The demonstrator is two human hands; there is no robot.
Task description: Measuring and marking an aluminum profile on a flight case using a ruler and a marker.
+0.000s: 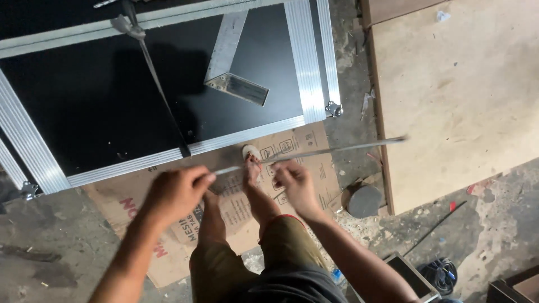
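My left hand point(175, 193) grips the near end of a long thin aluminium strip point(342, 148). My right hand point(295, 182) holds the same strip a little farther along. The strip runs to the right and ends over a plywood sheet point(460, 95). Below the hands are my legs and one sandalled foot point(251, 163), standing on flattened cardboard point(236, 202). Just beyond lies a black panel point(112, 95) framed with aluminium edging point(306, 62), with metal corner pieces point(333, 109).
An angled aluminium offcut point(230, 62) lies on the black panel, and a thin rod point(160, 92) crosses it. A dark round block point(364, 201) sits by the plywood edge. Cables point(441, 275) and a tray corner point(412, 275) lie at lower right on rough concrete floor.
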